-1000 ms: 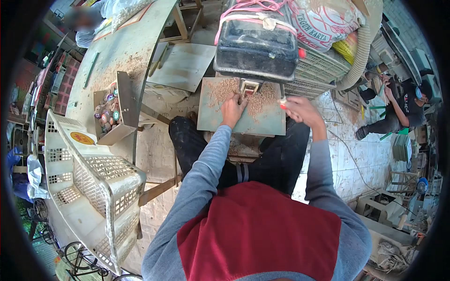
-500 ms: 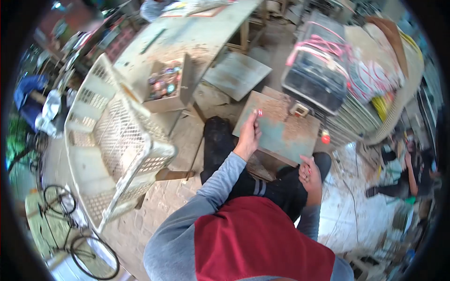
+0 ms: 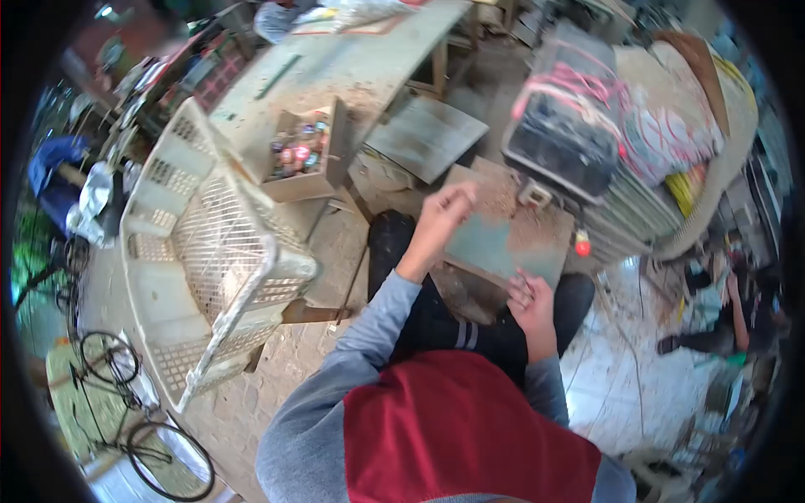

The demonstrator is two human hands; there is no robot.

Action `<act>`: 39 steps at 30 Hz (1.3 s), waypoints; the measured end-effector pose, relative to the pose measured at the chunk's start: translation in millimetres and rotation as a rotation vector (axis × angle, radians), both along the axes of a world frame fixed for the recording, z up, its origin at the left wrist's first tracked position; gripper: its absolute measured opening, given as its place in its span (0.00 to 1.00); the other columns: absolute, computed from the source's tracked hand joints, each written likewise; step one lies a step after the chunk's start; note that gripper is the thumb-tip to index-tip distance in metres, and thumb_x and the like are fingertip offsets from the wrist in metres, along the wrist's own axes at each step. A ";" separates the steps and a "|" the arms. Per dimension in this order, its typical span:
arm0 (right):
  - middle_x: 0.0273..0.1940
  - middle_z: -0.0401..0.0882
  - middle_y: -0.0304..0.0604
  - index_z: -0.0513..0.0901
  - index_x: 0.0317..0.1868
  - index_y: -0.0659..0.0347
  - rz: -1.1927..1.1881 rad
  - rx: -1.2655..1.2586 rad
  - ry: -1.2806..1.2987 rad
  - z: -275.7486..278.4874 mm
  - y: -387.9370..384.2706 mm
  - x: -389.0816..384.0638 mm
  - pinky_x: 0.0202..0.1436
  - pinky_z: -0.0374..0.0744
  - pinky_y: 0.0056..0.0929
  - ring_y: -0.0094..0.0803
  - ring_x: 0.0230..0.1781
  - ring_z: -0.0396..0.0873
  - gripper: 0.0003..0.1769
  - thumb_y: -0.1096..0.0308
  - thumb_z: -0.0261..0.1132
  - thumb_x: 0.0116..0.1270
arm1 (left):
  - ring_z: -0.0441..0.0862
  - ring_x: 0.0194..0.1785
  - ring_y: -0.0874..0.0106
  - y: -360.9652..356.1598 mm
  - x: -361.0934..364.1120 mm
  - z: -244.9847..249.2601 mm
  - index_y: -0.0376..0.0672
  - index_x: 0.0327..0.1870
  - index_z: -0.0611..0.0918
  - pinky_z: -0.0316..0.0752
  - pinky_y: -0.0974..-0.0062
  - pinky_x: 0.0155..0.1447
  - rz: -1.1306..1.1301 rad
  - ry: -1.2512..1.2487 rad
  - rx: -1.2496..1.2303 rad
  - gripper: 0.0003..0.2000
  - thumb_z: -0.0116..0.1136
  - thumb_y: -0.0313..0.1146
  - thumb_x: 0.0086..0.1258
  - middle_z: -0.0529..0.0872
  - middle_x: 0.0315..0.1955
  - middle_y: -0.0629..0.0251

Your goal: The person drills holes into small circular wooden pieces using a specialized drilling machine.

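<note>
My left hand point(image 3: 440, 220) is raised over the left part of a dusty board point(image 3: 486, 245), its fingers curled together; what they hold, if anything, is hidden. At the board's near right edge is my right hand point(image 3: 532, 303), with its fingers bent and pressed together around something too small to make out. Brown dust covers much of the board, which lies just beyond my knees. A small pale block-like device point(image 3: 534, 195) sits at its far edge. Beside the right edge there is a red and yellow round object point(image 3: 582, 244).
A white plastic crate point(image 3: 168, 289) stands at the left, near a cardboard box of small shiny pieces point(image 3: 332, 159) on a long table point(image 3: 352, 71). A black case with pink cord point(image 3: 562, 138) is beyond the board. At the far right sits another person point(image 3: 742, 306).
My left hand has lifted and moved back from the board, and the small red piece at its fingertips no longer shows. My right hand has shifted left along the near edge.
</note>
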State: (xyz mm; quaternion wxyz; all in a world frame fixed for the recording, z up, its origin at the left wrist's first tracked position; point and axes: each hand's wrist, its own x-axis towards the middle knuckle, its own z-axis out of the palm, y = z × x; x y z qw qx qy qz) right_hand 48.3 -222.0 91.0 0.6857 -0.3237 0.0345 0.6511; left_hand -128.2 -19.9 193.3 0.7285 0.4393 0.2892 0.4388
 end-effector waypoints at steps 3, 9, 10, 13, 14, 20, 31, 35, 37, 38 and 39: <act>0.31 0.74 0.39 0.74 0.51 0.60 0.031 0.026 0.075 18.7 7.0 -12.4 0.17 0.61 0.19 0.23 0.22 0.67 0.16 0.70 0.56 0.63 | 0.81 0.41 0.79 -53.8 11.8 -41.0 0.34 0.58 0.80 0.75 0.79 0.47 -0.488 0.300 0.272 0.17 0.57 0.34 0.73 0.87 0.41 0.66; 0.32 0.72 0.36 0.73 0.53 0.56 0.042 0.001 -0.039 27.3 12.2 -17.0 0.18 0.62 0.19 0.23 0.25 0.70 0.15 0.69 0.54 0.65 | 0.84 0.48 0.73 -73.3 22.0 -44.0 0.35 0.57 0.82 0.76 0.75 0.55 -0.556 0.435 0.591 0.17 0.60 0.30 0.70 0.87 0.50 0.59; 0.34 0.74 0.37 0.73 0.53 0.56 0.064 -0.003 -0.062 27.8 12.8 -17.1 0.18 0.62 0.19 0.23 0.26 0.70 0.16 0.69 0.54 0.65 | 0.84 0.45 0.72 -71.3 22.5 -44.9 0.36 0.55 0.83 0.77 0.75 0.54 -0.540 0.469 0.661 0.15 0.61 0.29 0.69 0.87 0.48 0.59; 0.39 0.79 0.40 0.73 0.55 0.55 0.106 0.016 -0.059 16.0 14.0 -14.8 0.18 0.63 0.20 0.24 0.25 0.71 0.17 0.69 0.54 0.66 | 0.84 0.42 0.74 -66.5 23.0 -47.8 0.35 0.54 0.83 0.77 0.75 0.51 -0.589 0.517 0.673 0.14 0.60 0.26 0.68 0.88 0.45 0.60; 0.42 0.81 0.43 0.73 0.55 0.54 0.122 0.033 -0.033 10.6 12.6 -14.1 0.18 0.63 0.20 0.24 0.25 0.70 0.17 0.69 0.53 0.66 | 0.84 0.42 0.74 -65.0 23.4 -53.3 0.35 0.54 0.83 0.77 0.75 0.51 -0.594 0.515 0.680 0.14 0.60 0.26 0.68 0.88 0.45 0.60; 0.35 0.80 0.41 0.77 0.49 0.64 -0.105 -0.242 0.215 -22.6 9.5 -12.7 0.27 0.74 0.24 0.28 0.29 0.76 0.12 0.70 0.55 0.68 | 0.85 0.36 0.74 -43.5 44.7 -119.2 0.32 0.51 0.84 0.79 0.75 0.43 -0.207 0.441 0.447 0.15 0.63 0.28 0.64 0.87 0.36 0.57; 0.31 0.76 0.37 0.78 0.45 0.60 -0.111 -0.075 0.494 -39.4 -16.0 1.8 0.27 0.71 0.24 0.28 0.28 0.73 0.07 0.68 0.59 0.70 | 0.81 0.41 0.61 -26.2 77.6 -181.8 0.38 0.49 0.85 0.75 0.62 0.48 0.014 0.716 0.924 0.18 0.71 0.35 0.59 0.87 0.41 0.58; 0.32 0.75 0.35 0.79 0.47 0.59 -0.203 -0.080 0.377 -15.8 -15.7 20.3 0.26 0.70 0.24 0.27 0.29 0.73 0.09 0.69 0.59 0.68 | 0.81 0.42 0.61 -24.6 73.9 -183.6 0.39 0.50 0.85 0.74 0.62 0.49 -0.019 0.670 0.917 0.19 0.71 0.34 0.58 0.85 0.41 0.60; 0.29 0.74 0.34 0.78 0.48 0.59 -0.293 -0.087 0.052 6.3 -14.4 29.8 0.25 0.69 0.23 0.26 0.27 0.72 0.09 0.67 0.60 0.69 | 0.81 0.42 0.60 -18.6 73.2 -184.6 0.39 0.49 0.85 0.74 0.62 0.49 -0.032 0.691 0.999 0.18 0.71 0.34 0.58 0.85 0.40 0.60; 0.29 0.74 0.34 0.78 0.48 0.59 -0.293 -0.087 0.052 17.7 -13.8 37.2 0.25 0.69 0.23 0.26 0.27 0.72 0.09 0.67 0.60 0.69 | 0.81 0.42 0.60 -15.4 73.9 -184.8 0.39 0.48 0.85 0.74 0.62 0.49 -0.047 0.706 1.085 0.17 0.71 0.34 0.58 0.84 0.40 0.60; 0.27 0.73 0.34 0.79 0.48 0.59 -0.333 -0.092 -0.064 29.7 -13.5 45.3 0.24 0.68 0.23 0.25 0.25 0.71 0.10 0.64 0.60 0.71 | 0.81 0.42 0.60 -13.0 75.1 -185.6 0.39 0.48 0.85 0.74 0.62 0.49 -0.048 0.705 1.085 0.17 0.71 0.34 0.58 0.84 0.40 0.60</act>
